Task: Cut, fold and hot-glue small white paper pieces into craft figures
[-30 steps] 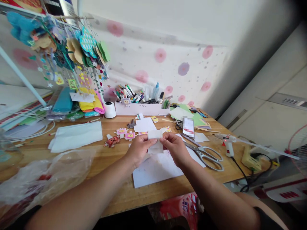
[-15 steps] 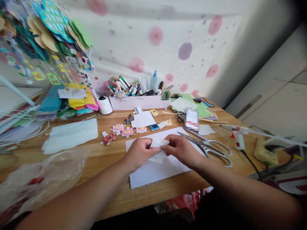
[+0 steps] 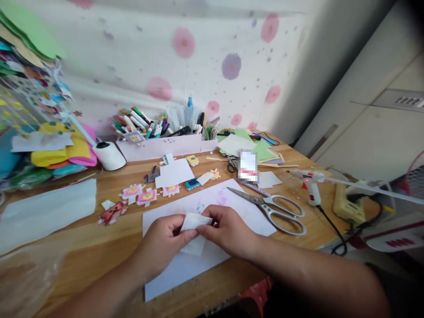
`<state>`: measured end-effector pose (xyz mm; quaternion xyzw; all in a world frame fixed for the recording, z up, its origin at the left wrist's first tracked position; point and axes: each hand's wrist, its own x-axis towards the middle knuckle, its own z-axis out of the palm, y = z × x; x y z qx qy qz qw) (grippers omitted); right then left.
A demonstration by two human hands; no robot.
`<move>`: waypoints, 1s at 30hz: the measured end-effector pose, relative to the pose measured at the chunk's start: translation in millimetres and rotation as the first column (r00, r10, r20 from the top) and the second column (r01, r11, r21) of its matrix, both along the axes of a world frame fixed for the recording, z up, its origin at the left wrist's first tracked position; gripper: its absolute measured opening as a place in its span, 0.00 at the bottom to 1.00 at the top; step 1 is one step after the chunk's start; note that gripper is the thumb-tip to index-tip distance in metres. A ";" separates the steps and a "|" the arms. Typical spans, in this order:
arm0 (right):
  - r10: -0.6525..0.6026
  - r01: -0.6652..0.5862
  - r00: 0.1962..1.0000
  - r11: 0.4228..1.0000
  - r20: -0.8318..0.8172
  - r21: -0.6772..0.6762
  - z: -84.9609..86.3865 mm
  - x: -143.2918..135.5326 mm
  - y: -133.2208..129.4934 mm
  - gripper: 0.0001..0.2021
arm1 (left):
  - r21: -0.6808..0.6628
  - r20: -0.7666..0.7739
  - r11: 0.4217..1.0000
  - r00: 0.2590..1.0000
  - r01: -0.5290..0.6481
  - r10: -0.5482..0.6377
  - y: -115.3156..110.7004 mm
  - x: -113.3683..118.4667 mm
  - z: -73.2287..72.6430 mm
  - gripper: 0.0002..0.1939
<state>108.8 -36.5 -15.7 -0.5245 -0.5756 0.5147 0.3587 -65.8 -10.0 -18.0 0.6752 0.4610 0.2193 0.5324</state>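
Note:
A small folded piece of white paper is held between both hands, above a large white sheet. My left hand pinches its left side, thumb on top. My right hand grips the right side, its thumb and forefinger meeting close to my left thumb. My fingers cover parts of the paper's edges. Large scissors with silver handles lie to the right of my right hand, partly over the white sheet. Small paper cutouts, among them a pink one with a yellow figure, lie beyond my hands.
A white glue gun with a red light stands at the right, its black cord trailing down. A pen box and a white thread cone line the back. At left are pale sheets and a clear plastic bag.
The camera view has turned to the right, so the desk things appear further left. Both hands still hold the folded paper, with little change in grip.

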 end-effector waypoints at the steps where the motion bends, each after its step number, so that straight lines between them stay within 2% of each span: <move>1: 0.002 -0.002 1.000 1.000 0.011 0.002 0.5 0.8 -0.4 0.04 | 0.004 -0.014 1.000 1.000 -0.001 0.001 -0.6 0.2 -0.4 0.13; 8: -0.044 0.041 0.996 0.999 0.076 0.036 3.8 2.4 -0.8 0.02 | -0.059 0.102 0.998 0.995 -0.009 0.015 -4.0 0.9 2.5 0.14; 14: -0.027 0.019 0.996 0.996 0.082 0.092 7.2 4.6 -3.6 0.04 | -0.001 0.066 1.000 0.997 -0.028 0.029 -2.9 1.2 5.0 0.13; 21: -0.017 0.004 0.994 0.992 0.105 0.129 6.8 2.3 -6.6 0.04 | 0.047 0.033 0.998 0.999 -0.042 0.041 -8.4 5.0 -0.3 0.15; 24: -0.054 0.036 0.993 0.986 0.107 0.163 5.8 1.6 -8.1 0.04 | -0.042 0.113 0.998 0.992 -0.044 0.048 -11.8 6.8 -0.9 0.13; 27: -0.037 0.019 0.994 0.984 0.103 0.175 8.0 2.9 -9.1 0.03 | -0.182 0.229 0.983 0.973 0.001 0.041 -14.1 7.9 -0.3 0.12; 30: -0.019 -0.007 0.989 0.984 0.145 0.176 10.0 4.3 -9.3 0.02 | -0.262 0.255 0.965 0.965 0.016 0.053 -14.8 8.5 -0.1 0.13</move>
